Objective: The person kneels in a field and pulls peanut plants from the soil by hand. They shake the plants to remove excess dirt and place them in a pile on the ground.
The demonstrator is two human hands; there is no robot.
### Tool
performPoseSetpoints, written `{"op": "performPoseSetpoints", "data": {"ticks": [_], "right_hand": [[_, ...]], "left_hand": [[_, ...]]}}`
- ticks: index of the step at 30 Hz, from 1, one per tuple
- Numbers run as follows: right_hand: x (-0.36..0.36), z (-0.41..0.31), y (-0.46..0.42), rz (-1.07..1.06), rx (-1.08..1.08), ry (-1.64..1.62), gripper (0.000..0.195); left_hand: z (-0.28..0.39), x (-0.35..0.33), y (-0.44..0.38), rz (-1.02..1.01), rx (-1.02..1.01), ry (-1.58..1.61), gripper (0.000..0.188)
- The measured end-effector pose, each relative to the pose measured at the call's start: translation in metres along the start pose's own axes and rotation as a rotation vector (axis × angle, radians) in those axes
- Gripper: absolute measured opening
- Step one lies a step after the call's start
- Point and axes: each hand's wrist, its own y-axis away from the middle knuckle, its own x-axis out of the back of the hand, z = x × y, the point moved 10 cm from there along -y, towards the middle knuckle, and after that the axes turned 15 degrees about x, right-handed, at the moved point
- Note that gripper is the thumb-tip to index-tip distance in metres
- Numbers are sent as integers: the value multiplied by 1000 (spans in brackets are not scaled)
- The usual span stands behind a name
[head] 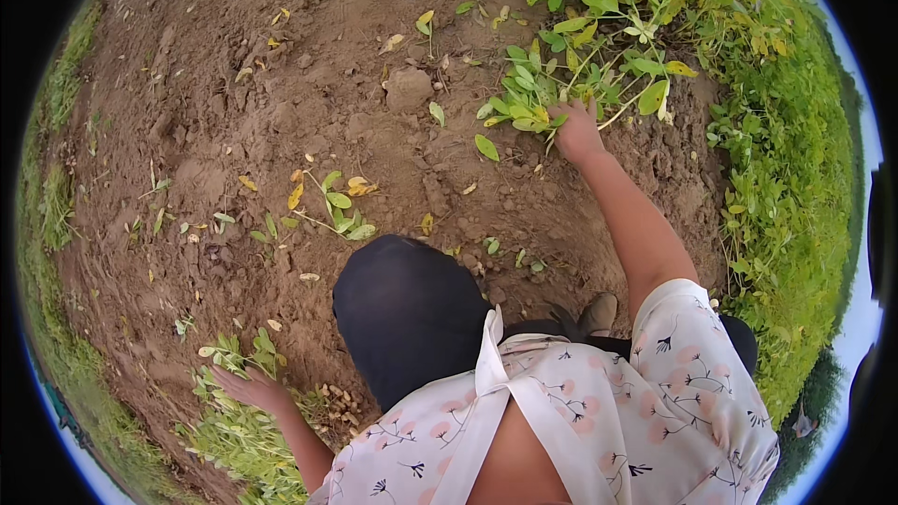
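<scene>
At the lower left, my left hand point(249, 389) lies with its fingers extended among the leaves of a heap of peanut plants point(242, 442). Peanut pods point(342, 407) show at that heap's right side, near my forearm. My right arm reaches forward, and my right hand point(579, 132) is at the leafy stems of a peanut plant point(533, 95) at the upper right. Its fingers are partly among the leaves, so whether they grip a stem is unclear. A pale stem runs out to the right of that hand.
Brown soil point(231, 133) with clods and fallen leaves spreads before me. Dense green plants point(793, 189) line the right side. A broken leafy sprig point(337, 203) lies on the soil ahead of my dark-clothed knee point(407, 315). My shoe point(598, 313) shows beneath my right arm.
</scene>
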Motion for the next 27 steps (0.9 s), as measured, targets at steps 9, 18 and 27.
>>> {"op": "performPoseSetpoints", "data": {"ticks": [9,18,27], "right_hand": [[169,20,45,529,-125,-346,21],[169,20,54,389,-231,-471,28],[218,52,19,346,-240,-489,24]], "left_hand": [[371,-69,25,-711,-610,824,68],[567,25,57,-1070,-965,1159,91],[721,130,105,-1246,-1029,1296,115]]}}
